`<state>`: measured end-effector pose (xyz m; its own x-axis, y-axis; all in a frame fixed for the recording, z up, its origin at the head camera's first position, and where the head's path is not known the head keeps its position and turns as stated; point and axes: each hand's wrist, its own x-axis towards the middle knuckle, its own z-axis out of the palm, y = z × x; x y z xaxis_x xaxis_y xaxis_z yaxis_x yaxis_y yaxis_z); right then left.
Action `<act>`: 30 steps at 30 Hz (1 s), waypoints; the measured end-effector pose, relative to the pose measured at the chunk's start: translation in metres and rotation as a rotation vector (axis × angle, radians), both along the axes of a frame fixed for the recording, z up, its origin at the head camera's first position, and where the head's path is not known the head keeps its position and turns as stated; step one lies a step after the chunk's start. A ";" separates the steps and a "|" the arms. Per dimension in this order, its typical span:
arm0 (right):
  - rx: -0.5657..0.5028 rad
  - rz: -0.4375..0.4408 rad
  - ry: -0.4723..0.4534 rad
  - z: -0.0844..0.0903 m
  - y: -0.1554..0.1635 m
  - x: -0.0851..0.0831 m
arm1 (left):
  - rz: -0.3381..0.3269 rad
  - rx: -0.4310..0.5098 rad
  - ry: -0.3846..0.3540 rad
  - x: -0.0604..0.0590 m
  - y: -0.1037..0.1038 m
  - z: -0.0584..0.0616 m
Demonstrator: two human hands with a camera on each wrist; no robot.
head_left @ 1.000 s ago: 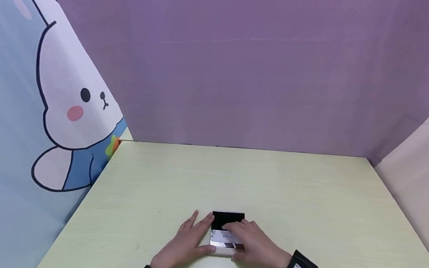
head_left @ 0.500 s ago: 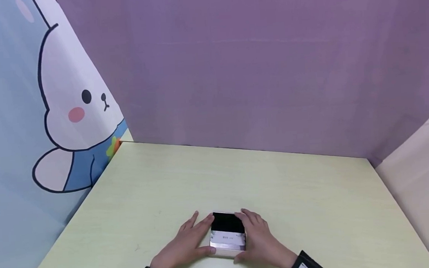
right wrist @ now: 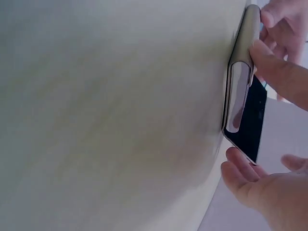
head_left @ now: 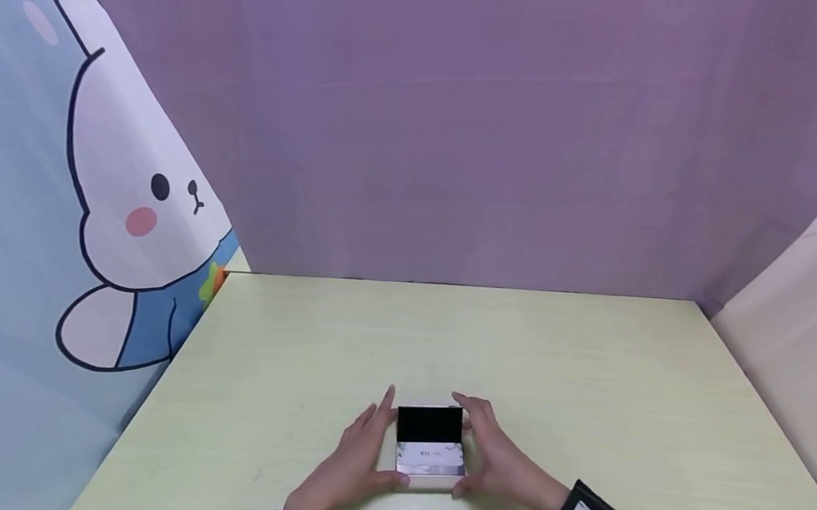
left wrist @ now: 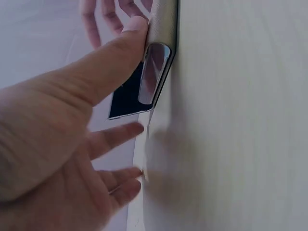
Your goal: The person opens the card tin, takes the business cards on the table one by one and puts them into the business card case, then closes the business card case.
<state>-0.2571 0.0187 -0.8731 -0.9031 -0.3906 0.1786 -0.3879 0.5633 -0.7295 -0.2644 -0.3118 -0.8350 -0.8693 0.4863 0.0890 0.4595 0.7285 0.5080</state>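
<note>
A small silver card case [head_left: 430,460] lies near the front edge of the pale green table [head_left: 456,338]. Its black lid [head_left: 429,424] is raised at the far side. My left hand [head_left: 351,465] lies along the case's left side with straight fingers, its thumb against the near left corner. My right hand [head_left: 501,460] mirrors it on the right side, thumb at the near right corner. In the left wrist view the left hand [left wrist: 57,130] has its thumb tip on the case [left wrist: 161,62]. In the right wrist view the right hand [right wrist: 274,192] has its fingertips beside the case [right wrist: 239,82].
A purple backdrop [head_left: 478,126] closes off the table's far edge. A curtain with a cartoon rabbit [head_left: 124,194] hangs along the left side, and a pale cloth panel [head_left: 799,325] stands on the right.
My right hand has slid off the top of the case to its right side, uncovering the black lid and the silver part. My left hand's fingers have shifted slightly forward.
</note>
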 end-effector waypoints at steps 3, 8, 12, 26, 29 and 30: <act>-0.012 -0.018 0.027 0.003 0.001 0.004 | 0.007 0.051 -0.016 -0.004 0.004 -0.002; 0.090 -0.005 0.091 0.012 0.005 0.012 | -0.053 0.013 0.026 -0.005 0.007 -0.007; 0.162 0.060 0.150 0.011 0.007 0.016 | -0.159 -0.010 0.042 -0.004 0.007 -0.010; 0.217 0.153 0.166 0.045 0.007 0.039 | -0.285 0.077 0.050 -0.002 0.003 -0.028; 0.240 0.145 0.176 0.038 0.008 0.038 | -0.287 0.067 0.038 -0.001 0.001 -0.028; 0.251 0.140 0.176 0.034 0.008 0.037 | -0.288 0.058 0.032 -0.001 0.000 -0.027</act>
<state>-0.2198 0.0265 -0.8396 -0.8014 -0.5601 0.2098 -0.5820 0.6492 -0.4898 -0.2655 -0.3119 -0.8624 -0.6925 0.7058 0.1492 0.6598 0.5360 0.5267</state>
